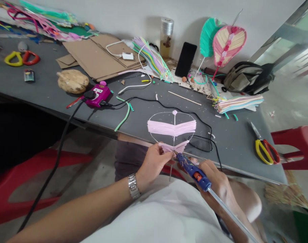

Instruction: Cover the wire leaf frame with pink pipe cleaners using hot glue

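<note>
Nearly upright, pink straw frame point(171, 128), stem point(170, 173) down

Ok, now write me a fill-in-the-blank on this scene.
The left hand pinches a frame threaded with ____ strips.
The right hand grips a ____ glue gun.
A silver watch sits on the ____ wrist.
The scissors on the table have red and ____ handles.

Missing words: pink; blue; left; yellow.

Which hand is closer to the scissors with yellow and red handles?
Right. The right hand, gripping a glue gun, sits left of the scissors; the left hand, holding a pink craft frame, is farther left.
</note>
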